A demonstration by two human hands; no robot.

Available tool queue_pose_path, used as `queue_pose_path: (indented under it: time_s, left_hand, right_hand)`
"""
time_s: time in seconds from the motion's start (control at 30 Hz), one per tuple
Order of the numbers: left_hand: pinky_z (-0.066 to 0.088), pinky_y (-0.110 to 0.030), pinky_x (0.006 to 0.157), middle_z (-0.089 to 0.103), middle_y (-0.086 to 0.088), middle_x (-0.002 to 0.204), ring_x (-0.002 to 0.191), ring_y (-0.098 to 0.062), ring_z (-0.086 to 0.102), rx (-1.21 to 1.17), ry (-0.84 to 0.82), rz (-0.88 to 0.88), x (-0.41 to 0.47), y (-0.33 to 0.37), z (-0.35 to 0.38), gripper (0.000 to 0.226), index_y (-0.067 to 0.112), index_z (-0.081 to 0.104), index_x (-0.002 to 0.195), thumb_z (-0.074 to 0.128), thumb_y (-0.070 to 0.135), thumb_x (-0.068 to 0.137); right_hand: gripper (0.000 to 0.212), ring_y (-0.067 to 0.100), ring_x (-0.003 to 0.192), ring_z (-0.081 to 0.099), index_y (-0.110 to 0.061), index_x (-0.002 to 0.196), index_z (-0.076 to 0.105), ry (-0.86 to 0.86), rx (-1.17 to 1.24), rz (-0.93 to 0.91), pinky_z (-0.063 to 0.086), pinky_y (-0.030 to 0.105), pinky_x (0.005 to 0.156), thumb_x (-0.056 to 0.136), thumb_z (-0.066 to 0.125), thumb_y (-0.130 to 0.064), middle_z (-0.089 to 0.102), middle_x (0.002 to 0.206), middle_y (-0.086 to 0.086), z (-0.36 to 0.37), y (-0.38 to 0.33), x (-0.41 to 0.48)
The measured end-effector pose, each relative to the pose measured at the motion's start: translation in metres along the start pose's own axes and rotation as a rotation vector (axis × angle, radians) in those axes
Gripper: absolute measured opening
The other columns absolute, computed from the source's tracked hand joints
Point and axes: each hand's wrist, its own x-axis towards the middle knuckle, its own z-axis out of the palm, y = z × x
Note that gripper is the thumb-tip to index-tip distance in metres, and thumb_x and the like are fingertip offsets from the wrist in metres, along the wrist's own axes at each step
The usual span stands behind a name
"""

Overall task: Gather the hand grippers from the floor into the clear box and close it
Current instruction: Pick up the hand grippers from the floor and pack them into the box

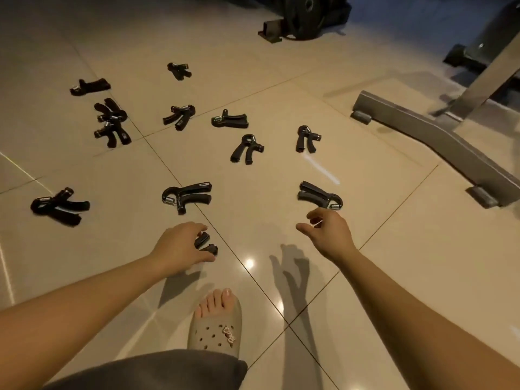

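Roughly a dozen black hand grippers (247, 149) lay scattered over the tiled floor (380, 277), most of them in the upper left and middle of the frame, so the gathering looked barely begun. At lower centre the left hand (180, 246) had its grip curled round the nearest gripper (206, 243), low over the tiles; whether it was lifted clear I could not tell. Right of centre, the right hand (329, 232) held nothing. Its grip was loose and half-wide with the thumb out, and its fingertips were near the spring end of a second gripper (319, 194), seemingly short of touching it. The clear box was nowhere in the frame, so where the load must go could not be judged. The next move probably called for the right hand to drop onto the second gripper's handles and close, then for both hands to swing toward the box. A tangled pair (112, 122) at the left might come up together or snag. A grey steel bench foot (422, 130) ran along the right, close to the outermost grippers. A weight plate (304, 15) stood at the top edge, well apart. The person's sandalled foot (216, 327) sat at bottom centre, beneath the reaching arms.
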Motion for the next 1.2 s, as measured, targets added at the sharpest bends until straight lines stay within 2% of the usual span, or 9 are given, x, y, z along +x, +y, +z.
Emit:
queue_pose_path:
  time_s: [0.1, 0.27, 0.37, 0.5, 0.57, 0.73, 0.9, 1.07, 1.2]
  left_hand:
    - [0.036, -0.035, 0.085, 0.056, 0.005, 0.116, 0.107, -0.019, 0.052, 0.191, -0.02, -0.029, 0.026, -0.014, 0.034, 0.088, 0.026, 0.054, 0.132, 0.07, 0.076, 0.062]
    - [0.031, -0.032, 0.085, 0.052, 0.006, 0.107, 0.102, -0.017, 0.05, 0.114, 0.012, -0.036, 0.06, -0.027, 0.065, 0.073, 0.024, 0.058, 0.127, 0.074, 0.064, 0.068]
    - [0.034, -0.033, 0.087, 0.053, 0.005, 0.106, 0.1, -0.016, 0.049, 0.003, 0.024, 0.029, 0.079, -0.021, 0.068, 0.069, 0.023, 0.06, 0.128, 0.075, 0.059, 0.072]
    - [0.034, -0.03, 0.089, 0.053, 0.005, 0.108, 0.1, -0.017, 0.048, -0.122, 0.054, 0.119, 0.11, 0.007, 0.076, 0.064, 0.021, 0.061, 0.128, 0.079, 0.051, 0.074]
    - [0.035, -0.03, 0.092, 0.052, 0.005, 0.11, 0.103, -0.017, 0.047, -0.156, 0.064, 0.161, 0.127, 0.024, 0.082, 0.064, 0.02, 0.061, 0.13, 0.079, 0.048, 0.075]
    - [0.035, -0.033, 0.099, 0.055, 0.004, 0.12, 0.112, -0.021, 0.049, -0.194, 0.034, 0.227, 0.159, 0.053, 0.101, 0.072, 0.019, 0.059, 0.134, 0.073, 0.052, 0.072]
    - [0.043, -0.04, 0.095, 0.053, 0.001, 0.116, 0.109, -0.023, 0.048, -0.114, 0.068, 0.294, 0.156, 0.055, 0.112, 0.071, 0.017, 0.057, 0.132, 0.077, 0.048, 0.071]
    - [0.035, -0.037, 0.104, 0.057, 0.004, 0.106, 0.099, -0.02, 0.054, -0.154, 0.081, 0.298, 0.14, 0.069, 0.111, 0.068, 0.02, 0.062, 0.126, 0.069, 0.057, 0.069]
    - [0.03, -0.033, 0.11, 0.056, 0.012, 0.108, 0.1, -0.009, 0.046, -0.306, 0.038, 0.27, 0.113, 0.099, 0.099, 0.067, 0.028, 0.06, 0.128, 0.076, 0.054, 0.068]
  right_hand:
    - [0.045, 0.017, 0.093, 0.062, -0.013, 0.122, 0.068, -0.021, -0.011, 0.04, 0.046, 0.031, 0.077, 0.088, 0.074, -0.041, 0.069, 0.113, 0.003, 0.018, 0.014, 0.034]
    - [0.044, 0.008, 0.08, 0.062, -0.013, 0.123, 0.066, -0.044, -0.028, 0.095, 0.049, 0.033, 0.08, 0.088, 0.074, -0.039, 0.069, 0.115, 0.003, 0.036, 0.036, 0.086]
    - [0.046, 0.017, 0.095, 0.066, -0.013, 0.124, 0.066, -0.041, -0.028, 0.134, 0.053, 0.038, 0.088, 0.087, 0.074, -0.04, 0.069, 0.118, 0.004, 0.045, 0.045, 0.114]
    - [0.046, 0.025, 0.106, 0.066, -0.012, 0.129, 0.065, -0.036, -0.072, 0.112, 0.051, 0.038, 0.087, 0.09, 0.072, -0.034, 0.066, 0.127, 0.006, 0.054, 0.054, 0.146]
    - [0.045, 0.028, 0.107, 0.062, -0.012, 0.128, 0.065, -0.033, -0.146, 0.066, 0.052, 0.04, 0.085, 0.088, 0.072, -0.031, 0.06, 0.129, 0.009, 0.058, 0.06, 0.164]
    - [0.05, 0.035, 0.118, 0.051, -0.011, 0.128, 0.057, -0.031, -0.421, 0.059, 0.043, 0.047, 0.096, 0.087, 0.07, -0.035, 0.056, 0.129, 0.012, 0.054, 0.088, 0.208]
    - [0.041, 0.032, 0.097, 0.057, -0.014, 0.105, 0.06, -0.056, -0.573, 0.111, 0.04, 0.041, 0.083, 0.084, 0.072, -0.047, 0.061, 0.101, 0.007, 0.049, 0.102, 0.209]
    - [0.048, 0.019, 0.069, 0.06, -0.016, 0.093, 0.061, -0.087, -0.315, 0.291, 0.042, 0.029, 0.055, 0.069, 0.08, -0.052, 0.063, 0.079, -0.001, 0.042, 0.096, 0.165]
    - [0.048, 0.018, 0.067, 0.064, -0.017, 0.091, 0.058, -0.073, -0.166, 0.324, 0.053, 0.033, 0.058, 0.068, 0.081, -0.052, 0.065, 0.077, -0.002, 0.013, 0.09, 0.114]
